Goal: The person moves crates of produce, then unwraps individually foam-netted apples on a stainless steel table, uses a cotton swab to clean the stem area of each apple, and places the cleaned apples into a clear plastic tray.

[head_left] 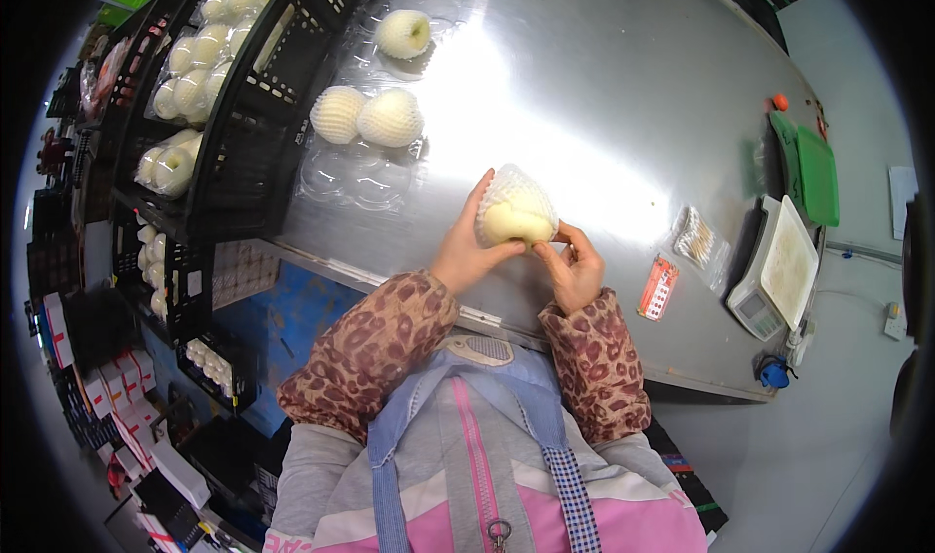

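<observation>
Above the near part of the metal table I hold a pale yellow fruit, an apple or a round pear, partly inside a white foam net. My left hand is closed around its left side, with the thumb along the bottom. My right hand is closed at the lower right, its thumb and fingertips against the fruit near its dimple. To the left, two netted fruits sit in a clear plastic tray whose near cups are empty. Another netted fruit rests in clear plastic farther back.
Black crates holding packed fruit stand along the left. On the right of the metal table lie a bag of cotton swabs and a red-white label sheet. Beyond are a scale and a green tray.
</observation>
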The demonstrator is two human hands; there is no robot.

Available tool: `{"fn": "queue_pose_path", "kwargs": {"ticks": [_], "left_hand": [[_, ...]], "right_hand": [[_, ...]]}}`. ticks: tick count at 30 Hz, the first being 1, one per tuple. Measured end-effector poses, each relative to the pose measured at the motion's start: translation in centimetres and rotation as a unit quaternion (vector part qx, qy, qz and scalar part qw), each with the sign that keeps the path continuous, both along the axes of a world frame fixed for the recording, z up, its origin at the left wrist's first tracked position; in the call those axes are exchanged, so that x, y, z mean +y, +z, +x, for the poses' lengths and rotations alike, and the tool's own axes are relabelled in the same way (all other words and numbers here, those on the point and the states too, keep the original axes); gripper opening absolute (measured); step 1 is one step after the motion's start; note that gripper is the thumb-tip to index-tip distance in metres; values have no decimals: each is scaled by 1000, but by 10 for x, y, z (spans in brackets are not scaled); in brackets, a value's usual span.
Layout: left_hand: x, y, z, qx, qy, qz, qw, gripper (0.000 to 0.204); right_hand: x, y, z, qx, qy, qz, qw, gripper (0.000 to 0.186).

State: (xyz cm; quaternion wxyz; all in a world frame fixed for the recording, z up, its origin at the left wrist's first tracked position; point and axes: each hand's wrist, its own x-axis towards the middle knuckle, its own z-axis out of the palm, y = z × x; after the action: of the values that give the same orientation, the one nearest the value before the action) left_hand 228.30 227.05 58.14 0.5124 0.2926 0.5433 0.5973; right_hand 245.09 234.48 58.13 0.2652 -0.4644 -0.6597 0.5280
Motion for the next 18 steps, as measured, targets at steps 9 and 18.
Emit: {"fn": "queue_pose_path", "kwargs": {"ticks": [9, 18], "left_hand": [[-3, 23, -39, 27, 76, 68, 994, 89], [2, 52, -115, -55, 171, 79, 980, 84]], "right_hand": [[-2, 33, -52, 43, -15, 65, 997, 34], [-3, 43, -126, 180, 11, -30, 983, 26]]}}
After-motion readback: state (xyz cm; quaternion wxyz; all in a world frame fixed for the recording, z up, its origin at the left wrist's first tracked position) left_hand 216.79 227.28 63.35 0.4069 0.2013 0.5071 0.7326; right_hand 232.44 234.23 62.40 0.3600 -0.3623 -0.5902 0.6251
